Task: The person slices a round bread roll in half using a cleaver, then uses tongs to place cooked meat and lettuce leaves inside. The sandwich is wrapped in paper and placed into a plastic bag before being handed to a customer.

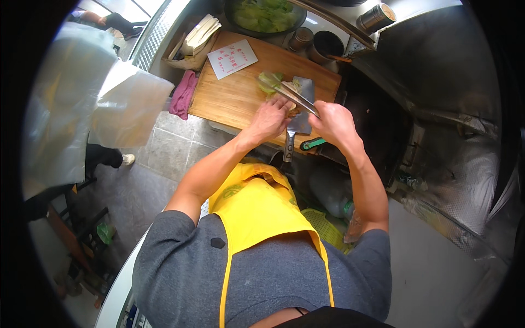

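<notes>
My right hand (334, 121) grips a pair of metal tongs (302, 102), whose far ends lie at a green lettuce leaf (268, 80). Beside them, the fingers of my left hand (268, 117) hold a browned, bread-like food (293, 111), mostly covered by hand and tongs. Pale shredded filling (294, 85) shows at its far end. Under and beside the food lies a wide-bladed cleaver (305, 125) on the wooden cutting board (229, 98). The cleaver's metal handle sticks out past the board's near edge.
A printed card (232, 59) lies on the board. Behind it stand a bowl of lettuce (264, 16), a metal shaker (300, 39) and a dark pot (327, 46). Paper bags (201, 30) and a pink cloth (183, 94) are left; a green-handled tool (313, 143) lies near right, beside a dark griddle (367, 119).
</notes>
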The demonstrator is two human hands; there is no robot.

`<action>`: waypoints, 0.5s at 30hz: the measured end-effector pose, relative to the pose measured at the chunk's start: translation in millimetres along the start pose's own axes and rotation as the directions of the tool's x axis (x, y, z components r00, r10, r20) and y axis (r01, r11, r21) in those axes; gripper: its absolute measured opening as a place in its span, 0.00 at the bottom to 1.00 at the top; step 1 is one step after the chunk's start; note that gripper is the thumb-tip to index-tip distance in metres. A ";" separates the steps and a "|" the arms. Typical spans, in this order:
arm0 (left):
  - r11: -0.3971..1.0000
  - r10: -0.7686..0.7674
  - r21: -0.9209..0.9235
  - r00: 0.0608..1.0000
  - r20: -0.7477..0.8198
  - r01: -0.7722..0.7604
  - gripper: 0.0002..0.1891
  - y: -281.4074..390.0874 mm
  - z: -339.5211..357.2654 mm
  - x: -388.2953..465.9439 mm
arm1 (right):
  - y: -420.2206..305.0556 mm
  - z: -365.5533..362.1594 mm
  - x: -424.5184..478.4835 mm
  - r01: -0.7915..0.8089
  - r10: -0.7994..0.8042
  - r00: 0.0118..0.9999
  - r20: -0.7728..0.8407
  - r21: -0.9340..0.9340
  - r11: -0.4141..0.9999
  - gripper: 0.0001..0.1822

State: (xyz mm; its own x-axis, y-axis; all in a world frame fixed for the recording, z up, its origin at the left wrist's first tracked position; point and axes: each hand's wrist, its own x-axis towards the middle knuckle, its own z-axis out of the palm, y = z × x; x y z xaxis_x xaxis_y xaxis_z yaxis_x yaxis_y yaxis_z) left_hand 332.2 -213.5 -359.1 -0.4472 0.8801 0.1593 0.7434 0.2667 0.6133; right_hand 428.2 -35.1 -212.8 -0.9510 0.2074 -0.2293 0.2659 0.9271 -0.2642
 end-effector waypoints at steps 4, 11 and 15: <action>0.999 -0.006 -0.038 1.000 -0.013 0.005 0.28 4.6 -0.3 1.2 | -3.8 8.3 23.1 0.034 -0.022 0.996 0.081 -0.156 0.987 0.12; 0.976 -0.152 -0.192 0.948 -0.281 0.100 0.27 -21.2 33.5 9.6 | 38.4 -10.6 -65.7 -0.351 0.311 0.928 0.205 0.759 0.548 0.12; 0.770 -0.492 -0.515 0.865 -0.100 0.378 0.22 -24.0 15.5 14.2 | 54.0 42.2 -131.1 -0.321 0.309 0.908 0.283 0.944 0.078 0.09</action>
State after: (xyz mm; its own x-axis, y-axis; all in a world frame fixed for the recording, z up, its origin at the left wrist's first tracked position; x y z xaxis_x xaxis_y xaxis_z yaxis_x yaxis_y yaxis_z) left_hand 315.6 -201.4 -383.6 -0.8020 0.5910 -0.0865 0.1473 0.3360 0.9303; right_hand 573.9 -25.3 -236.5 -0.7364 0.3868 -0.5550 0.4750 -0.2885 -0.8313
